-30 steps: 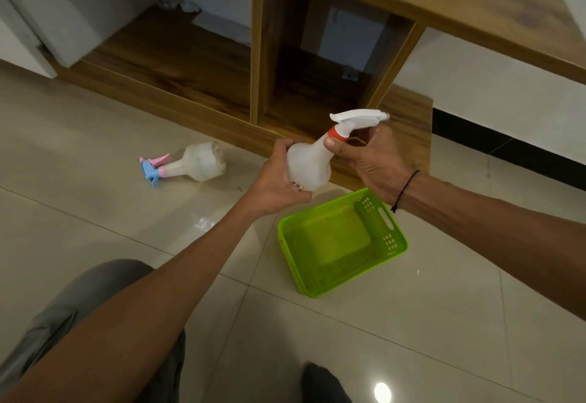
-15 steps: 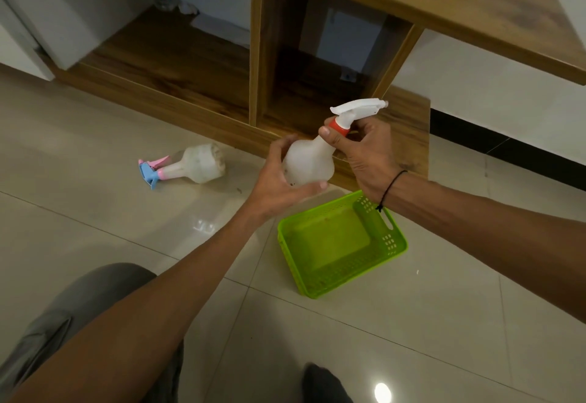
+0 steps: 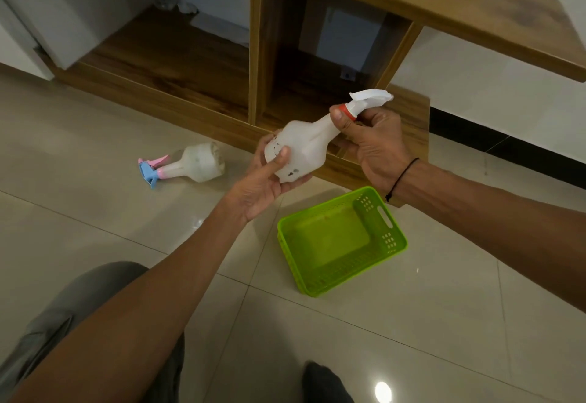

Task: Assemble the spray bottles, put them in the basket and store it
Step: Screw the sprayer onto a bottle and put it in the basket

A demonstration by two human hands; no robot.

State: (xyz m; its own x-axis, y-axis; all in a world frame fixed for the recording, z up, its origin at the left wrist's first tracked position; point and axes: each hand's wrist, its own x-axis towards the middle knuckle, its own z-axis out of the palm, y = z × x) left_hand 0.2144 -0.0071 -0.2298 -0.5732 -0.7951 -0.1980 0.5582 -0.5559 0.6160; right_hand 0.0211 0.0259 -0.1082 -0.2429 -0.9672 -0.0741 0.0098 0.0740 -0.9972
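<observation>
The white spray bottle [image 3: 299, 145] is held in the air above the floor, just beyond the green basket [image 3: 342, 241]. Its long axis tilts up and to the right. The left hand [image 3: 266, 180] cups its round base with loosely bent fingers, while the right hand [image 3: 369, 139] pinches the red collar [image 3: 347, 110] under the white trigger head (likely screwing it tight). The body is cloudy, translucent and speckled. A second bottle [image 3: 190, 164], with a pink-and-blue head, lies on the floor well to the left, nearer the left hand.

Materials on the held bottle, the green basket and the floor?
Held bottle: looks like translucent matte plastic, milky, with dark smudges. Green basket: likely glossy moulded plastic, with punched holes and a handle slot. Floor: seemingly polished ceramic tile; grout lines and a lamp reflection show.
</observation>
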